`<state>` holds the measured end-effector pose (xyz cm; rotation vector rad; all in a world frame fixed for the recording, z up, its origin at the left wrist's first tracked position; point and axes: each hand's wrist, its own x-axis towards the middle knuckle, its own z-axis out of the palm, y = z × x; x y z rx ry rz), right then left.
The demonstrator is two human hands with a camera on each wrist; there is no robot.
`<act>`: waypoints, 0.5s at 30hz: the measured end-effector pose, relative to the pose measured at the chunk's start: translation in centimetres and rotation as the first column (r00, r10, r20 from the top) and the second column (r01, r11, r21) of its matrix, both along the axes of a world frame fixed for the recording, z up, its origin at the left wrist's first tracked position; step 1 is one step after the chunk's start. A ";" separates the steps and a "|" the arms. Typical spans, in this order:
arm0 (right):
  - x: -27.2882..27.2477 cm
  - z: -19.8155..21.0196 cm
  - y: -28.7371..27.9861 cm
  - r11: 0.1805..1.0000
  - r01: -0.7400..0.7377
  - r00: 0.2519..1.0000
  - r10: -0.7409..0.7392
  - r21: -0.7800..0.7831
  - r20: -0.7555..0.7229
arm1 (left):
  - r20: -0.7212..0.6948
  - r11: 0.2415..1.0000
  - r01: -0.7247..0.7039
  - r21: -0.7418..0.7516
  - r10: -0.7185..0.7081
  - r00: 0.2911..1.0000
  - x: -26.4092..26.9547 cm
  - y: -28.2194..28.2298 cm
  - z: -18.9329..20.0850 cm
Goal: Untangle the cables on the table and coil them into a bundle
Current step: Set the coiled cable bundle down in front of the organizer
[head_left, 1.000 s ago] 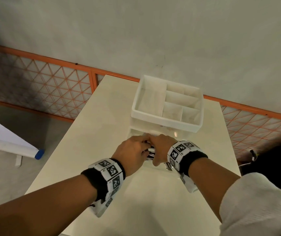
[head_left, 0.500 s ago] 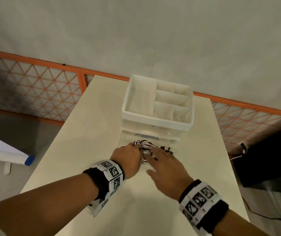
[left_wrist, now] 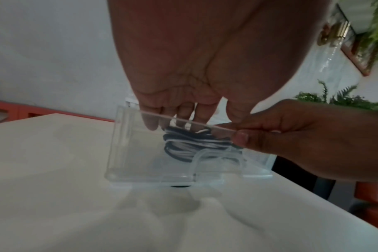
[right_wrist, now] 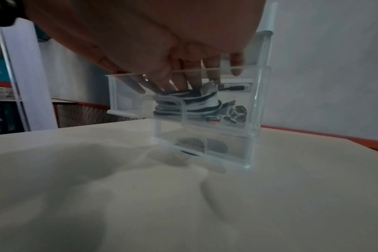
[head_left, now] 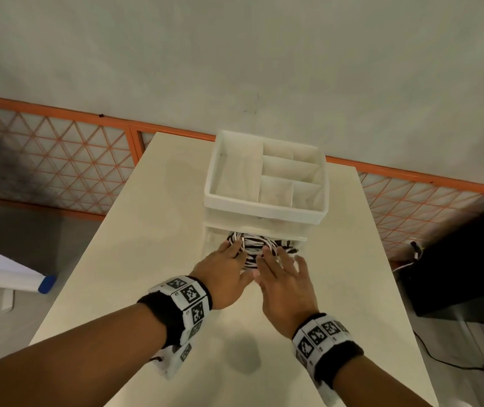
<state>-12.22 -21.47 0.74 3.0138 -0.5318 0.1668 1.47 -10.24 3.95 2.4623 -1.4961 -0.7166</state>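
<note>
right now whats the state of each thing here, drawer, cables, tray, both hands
clear drawer: pulled open
cable bundle: coiled, lying in the drawer
top tray: compartments bare
left hand: fingers straight, resting on the bundle
right hand: fingers straight, over the drawer's front edge, touching the bundle

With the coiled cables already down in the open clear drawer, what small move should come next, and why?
Probably lift both hands clear, then push the drawer shut. The black-and-white cable bundle already sits inside it, the left hand and right hand rest their fingers on top of the coil, and the drawer juts out from the organizer.
</note>
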 end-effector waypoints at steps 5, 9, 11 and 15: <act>2.5 1.3 -0.4 0.997 0.071 0.992 -0.074 -0.030 -0.102 | 0.027 0.976 -0.062 -0.206 0.069 0.997 -0.8 0.6 0.6; 4.0 2.4 0.0 0.997 0.074 0.991 -0.075 -0.008 -0.111 | -0.110 0.933 -0.166 -0.320 0.137 0.984 -1.5 3.5 0.3; 4.6 2.1 -0.1 0.993 0.105 0.993 -0.101 0.058 -0.064 | -0.156 0.926 -0.214 -0.311 0.172 0.973 -1.8 5.7 -0.5; 5.0 0.8 -0.7 0.979 0.109 0.991 -0.120 0.170 0.054 | -0.218 0.852 -0.305 -0.425 0.231 0.948 -2.3 11.5 -1.3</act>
